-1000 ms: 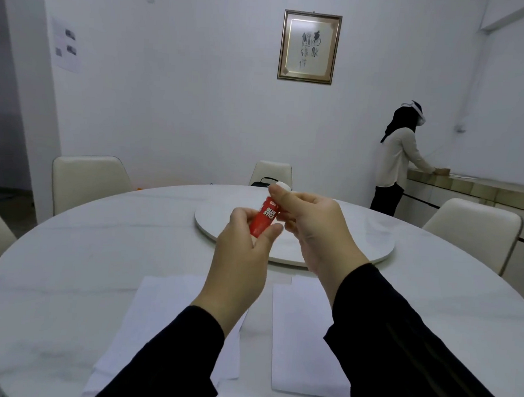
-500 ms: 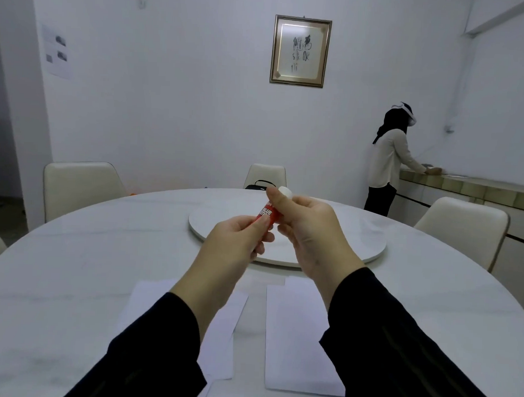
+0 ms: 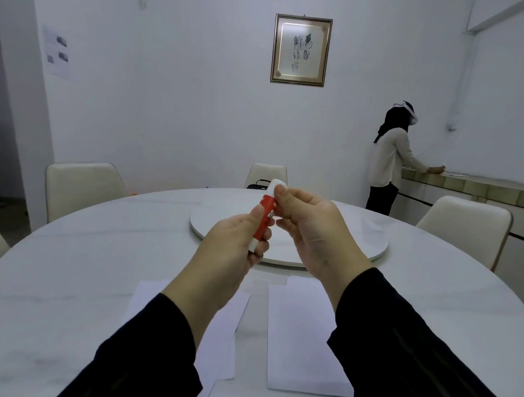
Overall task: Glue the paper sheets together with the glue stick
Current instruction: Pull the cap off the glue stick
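I hold a red glue stick point(image 3: 265, 217) with a white cap up in front of me, tilted to the right. My left hand point(image 3: 231, 251) grips its lower red body, and the white base shows below my thumb. My right hand point(image 3: 310, 230) pinches the white cap at the top. Below my arms, two white paper sheets lie flat on the table: the left sheet point(image 3: 228, 323) is partly hidden by my left arm, and the right sheet point(image 3: 300, 329) lies beside it with a narrow gap between them.
The round white marble table point(image 3: 71, 280) carries a round turntable point(image 3: 363, 247) at its centre. Cream chairs point(image 3: 81, 187) stand around it. A person in a white top point(image 3: 388, 159) stands at a counter at the back right.
The glue stick sits lower in my left hand, with its white base now showing. My right fingers stay on the cap. The view has shifted slightly.
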The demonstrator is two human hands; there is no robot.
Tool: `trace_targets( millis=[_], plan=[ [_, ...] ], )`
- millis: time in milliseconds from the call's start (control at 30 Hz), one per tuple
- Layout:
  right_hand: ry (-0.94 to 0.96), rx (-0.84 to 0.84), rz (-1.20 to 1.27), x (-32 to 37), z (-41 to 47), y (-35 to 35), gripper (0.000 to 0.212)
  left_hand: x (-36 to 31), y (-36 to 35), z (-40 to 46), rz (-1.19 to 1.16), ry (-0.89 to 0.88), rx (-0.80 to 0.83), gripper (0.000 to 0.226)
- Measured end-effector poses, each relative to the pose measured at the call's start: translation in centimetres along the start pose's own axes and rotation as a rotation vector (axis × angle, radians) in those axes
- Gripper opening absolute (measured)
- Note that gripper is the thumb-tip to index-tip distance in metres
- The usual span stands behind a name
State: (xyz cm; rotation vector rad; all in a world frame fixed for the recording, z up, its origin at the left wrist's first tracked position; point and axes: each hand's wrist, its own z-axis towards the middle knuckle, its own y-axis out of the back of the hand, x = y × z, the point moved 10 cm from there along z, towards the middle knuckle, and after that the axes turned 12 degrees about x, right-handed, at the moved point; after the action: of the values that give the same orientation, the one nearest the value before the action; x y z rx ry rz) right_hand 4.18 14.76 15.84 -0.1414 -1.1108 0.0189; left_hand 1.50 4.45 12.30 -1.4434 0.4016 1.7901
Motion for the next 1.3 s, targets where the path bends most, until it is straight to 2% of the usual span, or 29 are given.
trace_targets(
  millis=[133, 233, 333, 400, 467, 733, 833, 900, 1033, 1200, 1300],
  plan=[
    [-0.07, -0.136, -0.15, -0.2, -0.4, 0.7, 0.027, -2.3, 1.4, -0.6, 0.55, -0.153, -0.227, 0.017],
    [-0.043, -0.197, -0.186, 0.3, -0.5, 0.8, 0.024, -3.8, 0.7, -1.7, 0.819, -0.305, -0.309, 0.01],
    [-0.054, -0.202, -0.203, 0.1, -0.3, 0.8, 0.024, -3.8, 0.3, -1.7, 0.96, -0.343, -0.306, 0.014],
    [-0.084, -0.187, -0.195, -0.3, -0.2, 1.0, 0.024, -3.0, 0.6, -0.9, 0.904, -0.274, -0.231, 0.02],
    [-0.113, -0.171, -0.175, -0.9, -0.1, 1.1, 0.025, -1.8, 1.0, 0.1, 0.742, -0.164, -0.119, 0.022],
    [-0.065, -0.061, -0.122, -1.5, 0.7, 0.3, 0.021, 3.4, -1.1, -0.1, -0.368, 0.175, 0.291, 0.028],
    [0.034, -0.244, 0.134, 0.2, 1.0, 4.1, 0.019, 5.1, -1.8, -1.6, -0.668, 0.249, 0.426, 0.034],
    [0.061, -0.304, 0.083, 1.9, 0.9, 7.0, 0.013, 6.0, -0.5, -2.1, -0.667, 0.242, 0.415, 0.036],
    [-0.078, -0.151, -0.167, -0.5, 1.4, 6.0, 0.018, 5.4, 2.0, -1.0, -0.535, 0.16, 0.323, 0.032],
    [-0.12, -0.175, -0.127, -4.8, 1.5, 5.2, 0.024, 4.7, 2.8, 0.6, -0.424, 0.047, 0.248, 0.03],
    [-0.183, -0.218, -0.214, -7.5, 1.5, 5.2, 0.025, 4.8, 4.0, 1.3, -0.366, -0.008, 0.162, 0.033]
  ],
)
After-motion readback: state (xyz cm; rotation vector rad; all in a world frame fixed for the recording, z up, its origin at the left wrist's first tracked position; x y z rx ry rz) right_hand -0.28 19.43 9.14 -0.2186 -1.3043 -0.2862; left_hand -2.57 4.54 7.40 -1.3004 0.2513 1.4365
